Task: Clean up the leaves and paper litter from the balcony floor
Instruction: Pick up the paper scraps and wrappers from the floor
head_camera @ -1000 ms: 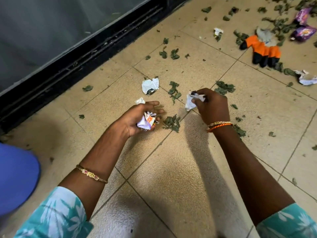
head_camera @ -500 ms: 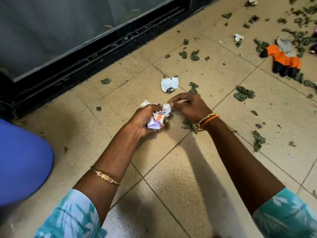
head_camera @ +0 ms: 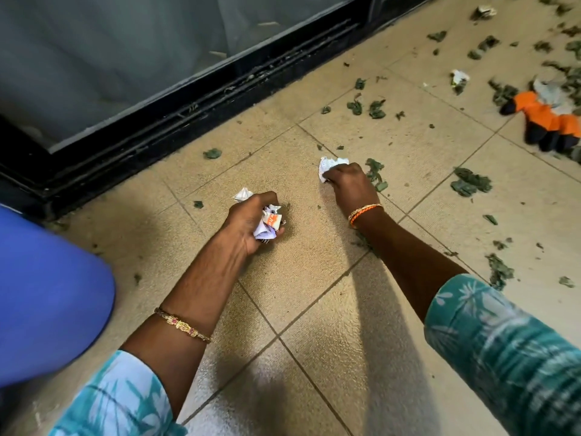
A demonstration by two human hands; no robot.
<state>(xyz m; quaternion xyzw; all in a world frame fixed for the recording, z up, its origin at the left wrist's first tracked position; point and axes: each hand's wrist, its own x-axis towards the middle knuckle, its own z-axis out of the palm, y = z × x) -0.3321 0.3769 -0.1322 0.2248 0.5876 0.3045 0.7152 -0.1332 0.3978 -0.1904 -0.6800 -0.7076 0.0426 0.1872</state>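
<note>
The left hand (head_camera: 251,220) is curled round a wad of crumpled paper (head_camera: 268,223), white with a patch of orange print, and a further white scrap pokes out behind its knuckles. The right hand (head_camera: 349,184) pinches another crumpled white paper (head_camera: 328,166) against the floor (head_camera: 314,309), near the middle of the tiled area and just beside a few leaves.

The likeliest slip is in the left hand: it looks close to full, and pushing one more scrap into it could squeeze a piece out between the fingers and back onto the tiles. The right hand's pinch seems to catch only an edge of the paper, so a quick lift might tear it or let it fall. Leaves lying against that paper could be dragged or scattered as it comes up.

The litter is light and loose. The papers are balled up, small and creased. The leaves (head_camera: 470,182) are dark green, curled and broken into bits, thin along the door track (head_camera: 188,111) at the far-left edge of the floor and thick toward the far-right corner, where an orange and black glove (head_camera: 547,119) lies among them with more paper. Most of the floor is not yet cleared.
</note>
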